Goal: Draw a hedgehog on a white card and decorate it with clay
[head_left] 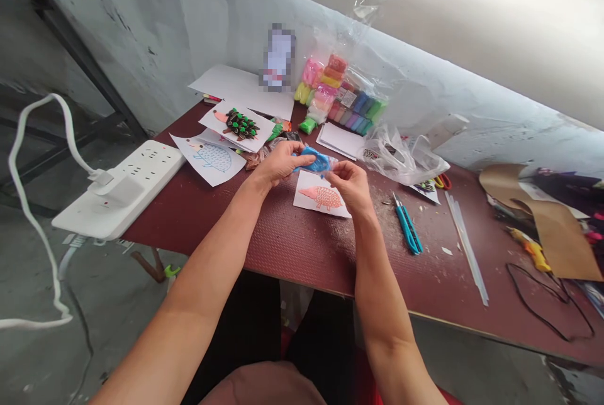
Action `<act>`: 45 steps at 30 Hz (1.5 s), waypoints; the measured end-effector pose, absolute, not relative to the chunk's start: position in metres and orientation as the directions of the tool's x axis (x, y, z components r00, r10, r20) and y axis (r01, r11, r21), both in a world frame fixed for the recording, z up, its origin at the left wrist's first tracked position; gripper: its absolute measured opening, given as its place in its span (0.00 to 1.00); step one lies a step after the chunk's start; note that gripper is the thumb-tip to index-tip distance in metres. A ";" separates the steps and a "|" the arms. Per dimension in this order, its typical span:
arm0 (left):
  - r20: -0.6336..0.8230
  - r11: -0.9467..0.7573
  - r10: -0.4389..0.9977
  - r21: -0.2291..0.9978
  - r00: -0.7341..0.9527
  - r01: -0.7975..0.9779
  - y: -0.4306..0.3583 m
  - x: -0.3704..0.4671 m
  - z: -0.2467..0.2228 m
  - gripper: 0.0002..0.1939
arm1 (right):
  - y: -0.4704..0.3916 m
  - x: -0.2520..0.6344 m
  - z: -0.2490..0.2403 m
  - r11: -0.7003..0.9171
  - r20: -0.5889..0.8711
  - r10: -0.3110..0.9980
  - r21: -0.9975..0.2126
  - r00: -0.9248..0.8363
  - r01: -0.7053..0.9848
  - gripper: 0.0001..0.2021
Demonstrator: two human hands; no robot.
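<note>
Between both hands, above the table, is a small packet of blue modelling clay in thin clear plastic. My left hand pinches the packet's left side between thumb and fingers. At its other end, the fingers of my right hand are closed on the plastic wrapper. Just below lies a white card with an orange hedgehog drawing, partly covered by the right hand. To the left are a card with a blue hedgehog drawing and a card with a hedgehog bearing dark, green-dotted spines.
Packs of coloured clay stand against the wall by a propped, blurred phone. A plastic bag, a blue utility knife, clear glue sticks and a yellow glue gun lie rightward. A power strip sits at the left edge.
</note>
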State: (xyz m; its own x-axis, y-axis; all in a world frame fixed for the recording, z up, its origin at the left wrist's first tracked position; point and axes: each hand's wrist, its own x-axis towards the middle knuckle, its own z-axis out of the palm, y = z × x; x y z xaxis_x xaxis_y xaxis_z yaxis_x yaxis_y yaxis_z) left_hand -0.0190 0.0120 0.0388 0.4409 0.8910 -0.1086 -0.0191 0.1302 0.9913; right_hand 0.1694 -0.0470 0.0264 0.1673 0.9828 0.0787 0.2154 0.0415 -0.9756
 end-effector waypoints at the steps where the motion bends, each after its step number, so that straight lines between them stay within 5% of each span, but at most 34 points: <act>1: -0.121 0.145 0.885 0.989 0.449 -0.020 0.013 -0.020 0.038 0.08 | -0.047 0.171 0.026 0.048 0.091 0.978 -0.975 0.190 0.217 0.16; 13: -0.147 0.204 0.885 0.975 0.441 -0.085 0.014 -0.017 0.035 0.09 | -0.053 0.169 0.029 0.260 0.368 0.914 -0.854 0.171 0.450 0.11; 30: -0.143 0.183 0.876 0.982 0.460 -0.042 0.013 -0.011 0.030 0.04 | -0.060 0.158 0.032 0.263 0.444 0.896 -0.576 0.026 0.774 0.04; 42: -0.113 0.131 0.897 0.991 0.427 -0.014 0.009 -0.012 0.034 0.09 | -0.061 0.156 0.035 0.268 0.441 0.897 -0.620 0.044 0.737 0.06; 45: -0.125 0.146 0.909 0.989 0.398 -0.023 0.010 -0.011 0.034 0.11 | -0.060 0.153 0.037 0.242 0.395 0.913 -0.720 0.098 0.650 0.10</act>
State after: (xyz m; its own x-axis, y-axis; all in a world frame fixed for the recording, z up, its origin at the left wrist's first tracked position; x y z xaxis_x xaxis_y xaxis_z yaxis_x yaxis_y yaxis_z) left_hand -0.0106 0.0099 0.0339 0.3982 0.9087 -0.1251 -0.0230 0.1462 0.9890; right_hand 0.1530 -0.0603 0.0368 0.0980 0.9133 0.3954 0.6501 0.2421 -0.7203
